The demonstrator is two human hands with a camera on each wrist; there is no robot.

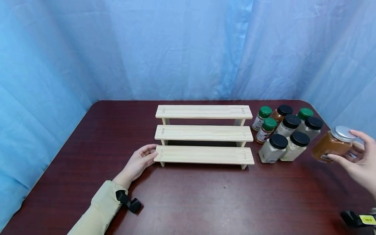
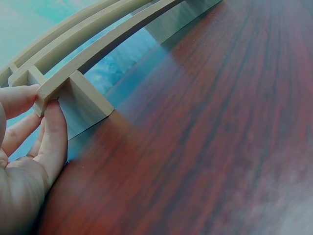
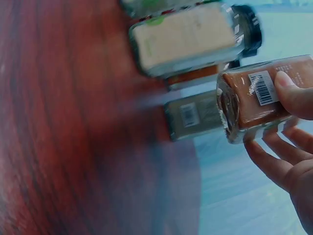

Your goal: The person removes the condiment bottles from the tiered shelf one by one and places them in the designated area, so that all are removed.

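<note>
My right hand (image 1: 362, 160) grips a square spice jar (image 1: 332, 147) of brown powder with a silver lid, tilted and held off the table at the right. In the right wrist view the thumb lies beside the barcode label on this spice jar (image 3: 261, 95). My left hand (image 1: 139, 163) pinches the left end of the lowest step of a three-tier wooden shelf (image 1: 204, 154). The left wrist view shows the thumb and fingers around the corner of that wooden shelf (image 2: 73, 71). All three steps of the shelf are bare.
Several jars stand grouped right of the shelf, among them a black-lidded jar (image 1: 273, 149) of pale powder and a green-lidded bottle (image 1: 264, 130). They stand on a dark red wooden table (image 1: 191, 199). Blue curtains (image 1: 176, 49) hang behind and at both sides.
</note>
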